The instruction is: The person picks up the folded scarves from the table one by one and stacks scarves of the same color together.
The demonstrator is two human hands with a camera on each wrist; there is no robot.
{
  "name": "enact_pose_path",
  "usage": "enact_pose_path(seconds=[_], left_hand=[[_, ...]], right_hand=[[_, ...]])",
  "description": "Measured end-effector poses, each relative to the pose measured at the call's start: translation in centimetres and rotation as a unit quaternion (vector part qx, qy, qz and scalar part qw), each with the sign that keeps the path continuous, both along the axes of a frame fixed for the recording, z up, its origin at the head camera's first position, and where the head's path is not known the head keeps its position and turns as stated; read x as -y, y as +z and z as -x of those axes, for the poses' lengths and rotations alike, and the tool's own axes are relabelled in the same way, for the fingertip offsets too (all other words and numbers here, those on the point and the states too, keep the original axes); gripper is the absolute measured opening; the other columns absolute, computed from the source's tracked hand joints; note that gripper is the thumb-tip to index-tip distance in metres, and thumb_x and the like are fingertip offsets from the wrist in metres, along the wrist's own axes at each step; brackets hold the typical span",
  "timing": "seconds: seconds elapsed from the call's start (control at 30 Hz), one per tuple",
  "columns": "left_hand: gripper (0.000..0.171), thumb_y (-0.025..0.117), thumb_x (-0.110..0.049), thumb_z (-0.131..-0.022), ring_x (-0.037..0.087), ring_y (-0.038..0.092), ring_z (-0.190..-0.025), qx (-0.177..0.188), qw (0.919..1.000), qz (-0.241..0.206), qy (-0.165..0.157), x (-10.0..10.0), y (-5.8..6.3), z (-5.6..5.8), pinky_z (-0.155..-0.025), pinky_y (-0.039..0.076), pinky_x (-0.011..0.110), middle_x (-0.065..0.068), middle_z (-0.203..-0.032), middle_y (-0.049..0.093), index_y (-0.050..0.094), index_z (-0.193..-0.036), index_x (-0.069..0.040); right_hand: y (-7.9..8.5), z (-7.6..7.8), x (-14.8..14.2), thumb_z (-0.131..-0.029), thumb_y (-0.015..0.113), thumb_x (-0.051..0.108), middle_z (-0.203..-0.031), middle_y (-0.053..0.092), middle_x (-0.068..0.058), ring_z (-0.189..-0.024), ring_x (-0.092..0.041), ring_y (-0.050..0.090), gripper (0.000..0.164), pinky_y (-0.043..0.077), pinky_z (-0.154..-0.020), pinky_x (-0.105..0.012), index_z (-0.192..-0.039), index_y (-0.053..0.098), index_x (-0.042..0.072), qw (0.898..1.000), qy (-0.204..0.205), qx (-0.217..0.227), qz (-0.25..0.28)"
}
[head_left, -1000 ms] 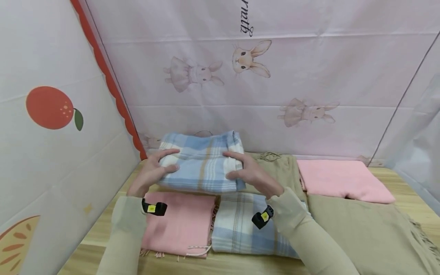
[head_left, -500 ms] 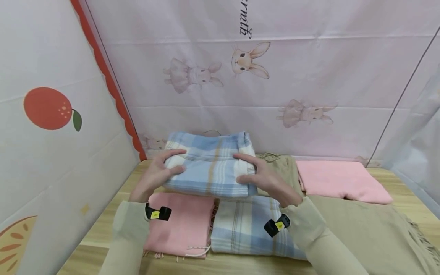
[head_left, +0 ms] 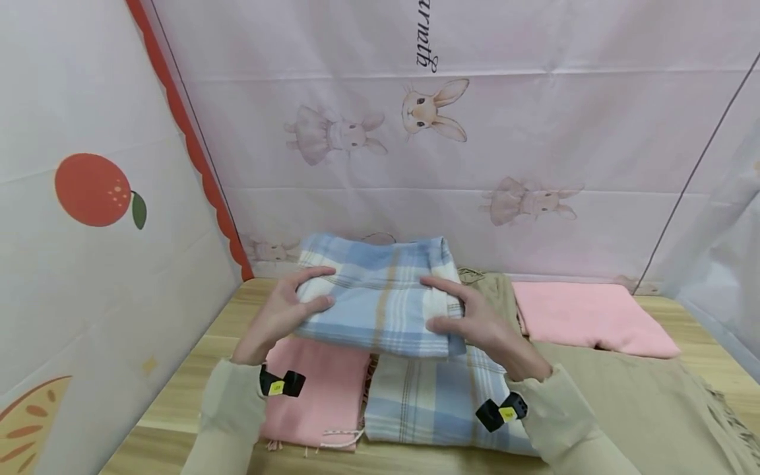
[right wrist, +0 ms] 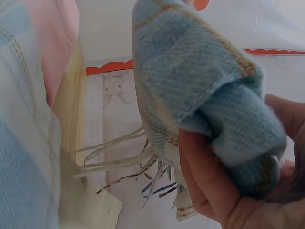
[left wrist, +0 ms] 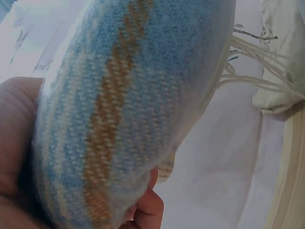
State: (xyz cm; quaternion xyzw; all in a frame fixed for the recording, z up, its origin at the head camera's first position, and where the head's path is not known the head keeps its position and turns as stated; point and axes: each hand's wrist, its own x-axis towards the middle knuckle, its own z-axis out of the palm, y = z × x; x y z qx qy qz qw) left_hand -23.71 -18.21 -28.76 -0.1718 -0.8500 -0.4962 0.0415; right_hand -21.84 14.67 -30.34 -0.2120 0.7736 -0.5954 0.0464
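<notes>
A folded blue-and-white plaid scarf with tan stripes is held up above the table between both hands. My left hand grips its left edge, thumb and fingers on either side. At the opposite edge my right hand pinches the folded layers; in the right wrist view the fingers curl round the roll. Fringe strands hang from the scarf's underside. Below it lie a folded pink scarf and, to the right, another folded plaid scarf, each partly covered from the head view.
Behind the right hand a folded beige scarf lies on the wooden table. Further right are a second pink scarf and a larger beige one with fringe. Printed cloth walls stand at the back and sides.
Both hands have carried the held plaid scarf to the right and a little lower in the head view. The scarves on the table lie as before.
</notes>
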Motion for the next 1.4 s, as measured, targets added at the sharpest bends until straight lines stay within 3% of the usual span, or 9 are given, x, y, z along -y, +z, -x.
enact_pose_path(seconds=[0.17,0.4,0.6,0.67,0.8,0.9,1.17,1.4], left_hand=[[0.049,0.072,-0.009,-0.093,0.033,0.039,-0.139,-0.003,1.0000,-0.002,0.001,-0.7,0.0,-0.3,-0.105,0.037,0.058,0.014,-0.151,0.048,0.060,-0.141,-0.011],[0.048,0.072,-0.011,-0.095,0.031,0.039,-0.140,-0.012,0.9999,0.000,-0.011,-1.3,-0.3,-0.9,-0.101,0.038,0.052,0.013,-0.151,0.049,0.060,-0.141,-0.011],[0.048,0.073,-0.013,-0.095,0.033,0.037,-0.142,-0.019,0.9995,-0.001,-0.024,-1.8,-0.5,-1.5,-0.105,0.038,0.058,0.013,-0.150,0.049,0.060,-0.141,-0.011],[0.048,0.073,-0.013,-0.094,0.032,0.039,-0.142,-0.025,0.9992,-0.002,-0.030,-2.1,-0.5,-1.6,-0.104,0.038,0.057,0.013,-0.149,0.050,0.061,-0.141,-0.011],[0.048,0.074,-0.014,-0.094,0.032,0.042,-0.140,-0.040,0.9987,0.009,-0.030,-2.4,-0.7,-1.8,-0.104,0.039,0.057,0.012,-0.147,0.053,0.062,-0.140,-0.012],[0.048,0.075,-0.015,-0.093,0.031,0.044,-0.138,-0.044,0.9985,0.018,-0.028,-2.6,-0.9,-1.9,-0.103,0.040,0.057,0.011,-0.146,0.054,0.063,-0.139,-0.013],[0.048,0.076,-0.026,-0.094,0.030,0.045,-0.139,-0.021,0.9989,0.022,-0.036,-3.5,-1.5,-2.8,-0.104,0.040,0.058,0.007,-0.146,0.055,0.063,-0.140,-0.019],[0.049,0.076,-0.026,-0.094,0.030,0.044,-0.140,-0.019,0.9982,0.022,-0.052,-4.2,-1.7,-3.3,-0.104,0.041,0.057,0.007,-0.146,0.055,0.063,-0.140,-0.018]], right_hand=[[-0.1,-0.5,-0.7,-0.089,0.076,0.005,-0.159,0.034,-0.019,-0.143,-0.037,0.033,0.070,0.036,-0.108,-0.049,-0.153,0.046,0.008,1.000,0.002,-0.012,0.000],[-0.4,-1.3,-1.8,-0.091,0.076,0.008,-0.152,0.042,-0.022,-0.126,-0.033,0.051,0.069,0.046,-0.097,-0.037,-0.153,0.046,0.008,1.000,0.001,-0.011,0.004],[-0.7,-2.0,-2.5,-0.091,0.076,0.009,-0.153,0.040,-0.021,-0.126,-0.033,0.051,0.069,0.047,-0.095,-0.030,-0.153,0.046,0.009,1.000,0.001,-0.014,0.003],[-0.7,-2.2,-2.9,-0.091,0.076,0.009,-0.156,0.038,-0.019,-0.130,-0.035,0.049,0.069,0.047,-0.097,-0.033,-0.153,0.047,0.010,1.000,-0.001,-0.017,0.002],[-0.7,-2.6,-3.5,-0.092,0.076,0.013,-0.159,0.035,-0.016,-0.144,-0.039,0.031,0.069,0.035,-0.108,-0.051,-0.154,0.046,0.011,1.000,0.003,-0.027,-0.009],[-0.8,-2.9,-3.9,-0.092,0.076,0.016,-0.161,0.034,-0.014,-0.150,-0.037,0.017,0.069,0.028,-0.111,-0.057,-0.154,0.046,0.011,0.999,0.005,-0.036,-0.019],[-1.1,-3.5,-5.4,-0.093,0.076,0.017,-0.160,0.035,-0.016,-0.146,-0.040,0.026,0.069,0.038,-0.106,-0.051,-0.154,0.045,0.012,0.999,0.000,-0.033,-0.040],[-1.3,-4.1,-6.4,-0.091,0.077,0.016,-0.158,0.036,-0.018,-0.136,-0.039,0.041,0.070,0.047,-0.094,-0.027,-0.154,0.045,0.013,0.999,-0.008,-0.018,-0.032]])
